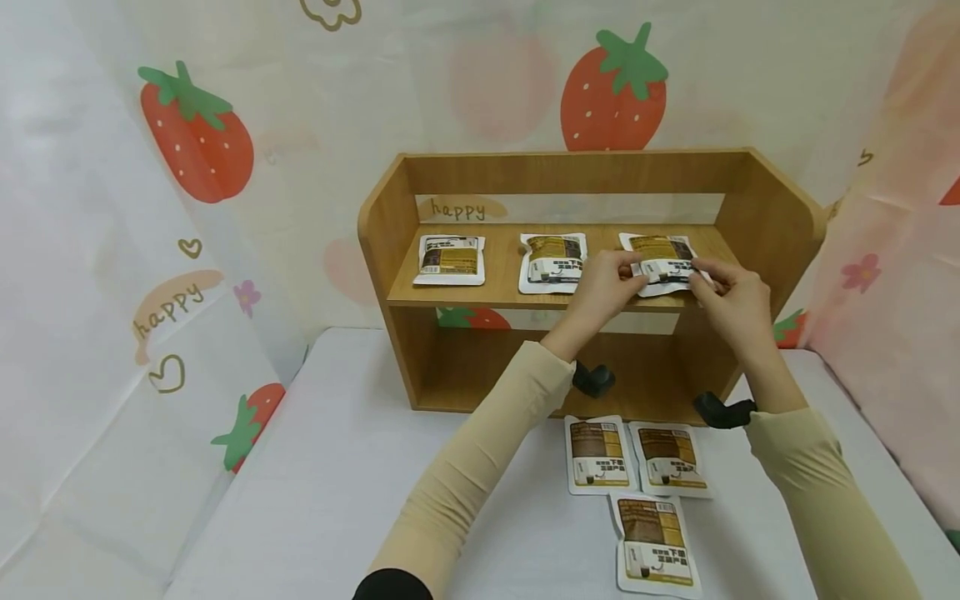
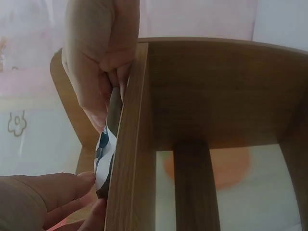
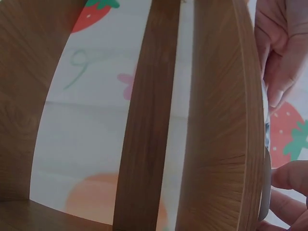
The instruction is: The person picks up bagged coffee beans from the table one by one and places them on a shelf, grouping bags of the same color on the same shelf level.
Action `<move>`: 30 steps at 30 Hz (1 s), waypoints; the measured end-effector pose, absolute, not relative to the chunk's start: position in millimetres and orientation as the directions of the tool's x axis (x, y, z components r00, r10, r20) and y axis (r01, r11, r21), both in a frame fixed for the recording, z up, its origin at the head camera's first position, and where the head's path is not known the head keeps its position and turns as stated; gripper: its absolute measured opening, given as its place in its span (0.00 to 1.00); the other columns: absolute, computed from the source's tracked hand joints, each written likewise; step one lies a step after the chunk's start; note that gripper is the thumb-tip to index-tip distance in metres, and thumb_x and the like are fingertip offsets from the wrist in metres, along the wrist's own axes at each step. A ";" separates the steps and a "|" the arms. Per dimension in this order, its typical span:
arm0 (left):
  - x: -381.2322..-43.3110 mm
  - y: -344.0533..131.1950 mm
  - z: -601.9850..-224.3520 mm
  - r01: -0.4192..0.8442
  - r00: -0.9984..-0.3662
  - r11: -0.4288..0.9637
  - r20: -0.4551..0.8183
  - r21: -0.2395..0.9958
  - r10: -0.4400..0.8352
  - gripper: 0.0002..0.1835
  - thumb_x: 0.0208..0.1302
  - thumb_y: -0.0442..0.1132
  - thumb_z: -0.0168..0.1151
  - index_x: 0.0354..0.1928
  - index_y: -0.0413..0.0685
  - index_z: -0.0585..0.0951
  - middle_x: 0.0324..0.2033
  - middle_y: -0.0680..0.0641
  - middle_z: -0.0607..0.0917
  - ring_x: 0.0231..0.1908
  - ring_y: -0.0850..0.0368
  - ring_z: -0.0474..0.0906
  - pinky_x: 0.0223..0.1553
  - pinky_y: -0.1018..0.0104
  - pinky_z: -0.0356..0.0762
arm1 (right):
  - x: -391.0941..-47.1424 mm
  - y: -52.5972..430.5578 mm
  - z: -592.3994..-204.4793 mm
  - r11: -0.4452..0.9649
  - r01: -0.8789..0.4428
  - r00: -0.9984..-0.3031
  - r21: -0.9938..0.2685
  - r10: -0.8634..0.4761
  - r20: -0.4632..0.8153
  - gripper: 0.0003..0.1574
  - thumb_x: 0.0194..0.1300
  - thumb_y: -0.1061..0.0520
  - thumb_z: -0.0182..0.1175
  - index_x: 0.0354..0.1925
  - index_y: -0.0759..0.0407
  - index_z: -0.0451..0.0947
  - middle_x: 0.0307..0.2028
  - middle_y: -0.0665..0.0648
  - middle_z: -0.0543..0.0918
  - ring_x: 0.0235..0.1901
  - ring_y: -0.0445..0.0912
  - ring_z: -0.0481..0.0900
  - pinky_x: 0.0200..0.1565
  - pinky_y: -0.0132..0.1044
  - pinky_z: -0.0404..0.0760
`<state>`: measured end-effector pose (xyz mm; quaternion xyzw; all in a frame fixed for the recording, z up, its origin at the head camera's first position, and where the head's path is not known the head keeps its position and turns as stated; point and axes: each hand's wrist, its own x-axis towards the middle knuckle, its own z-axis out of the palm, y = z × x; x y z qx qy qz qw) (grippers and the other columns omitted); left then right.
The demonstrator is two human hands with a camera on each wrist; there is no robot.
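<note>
— What's at the left end of the shelf?
— The left packet lies on the upper board near its front edge, with a gap to the left side panel.
— And next along?
— A strip of bare board, then the middle packet, its bottom right at the front edge and its right side close to the left hand.
— What are those fingers doing?
— Thumb and finger pinch the left side of the held packet, on the board's right half by the front edge. The right hand pinches its other side, thumb and finger likewise.
— Any room beyond?
— Some board toward the back right corner, before the right side panel.
— And the table?
— Broad white surface from its left edge, then the first table packet just before the shelf's lower front edge. The lowest packet is nearer the wearer; the second table packet sits just right of the first, with more table toward the right edge.
</note>
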<state>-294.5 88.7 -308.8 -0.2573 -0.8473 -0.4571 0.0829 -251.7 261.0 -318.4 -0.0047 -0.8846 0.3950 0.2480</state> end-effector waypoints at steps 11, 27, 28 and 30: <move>-300.7 91.8 -311.6 0.517 -0.852 0.469 0.377 0.716 0.363 0.18 0.64 0.37 0.58 0.56 0.43 0.77 0.11 0.51 0.73 0.11 0.61 0.65 0.16 0.75 0.60 | -256.2 263.4 -315.3 0.712 -0.177 -0.898 -0.680 0.166 0.408 0.25 0.65 0.51 0.53 0.55 0.63 0.75 0.50 0.68 0.79 0.44 0.54 0.75 0.29 0.20 0.64; -288.5 90.3 -318.5 0.624 -0.780 0.511 0.515 0.592 0.355 0.20 0.64 0.41 0.58 0.57 0.45 0.76 0.57 0.45 0.76 0.59 0.54 0.70 0.59 0.68 0.67 | -238.0 252.8 -320.7 0.614 -0.288 -0.820 -0.735 0.238 0.520 0.21 0.63 0.58 0.56 0.54 0.62 0.76 0.53 0.62 0.77 0.52 0.50 0.74 0.53 0.27 0.73; -286.9 89.8 -319.4 0.632 -0.774 0.501 0.525 0.592 0.355 0.20 0.64 0.41 0.58 0.57 0.45 0.76 0.57 0.45 0.76 0.59 0.54 0.70 0.59 0.68 0.67 | -236.3 252.1 -321.5 0.600 -0.300 -0.815 -0.741 0.242 0.526 0.21 0.63 0.59 0.57 0.54 0.62 0.76 0.54 0.62 0.77 0.54 0.49 0.73 0.55 0.31 0.72; -283.0 88.1 -321.4 0.643 -0.764 0.478 0.543 0.599 0.347 0.21 0.64 0.41 0.59 0.58 0.45 0.75 0.57 0.46 0.76 0.58 0.56 0.70 0.58 0.70 0.68 | -232.9 250.7 -323.5 0.565 -0.330 -0.805 -0.756 0.249 0.538 0.21 0.62 0.61 0.57 0.54 0.62 0.76 0.55 0.61 0.77 0.55 0.46 0.72 0.57 0.38 0.72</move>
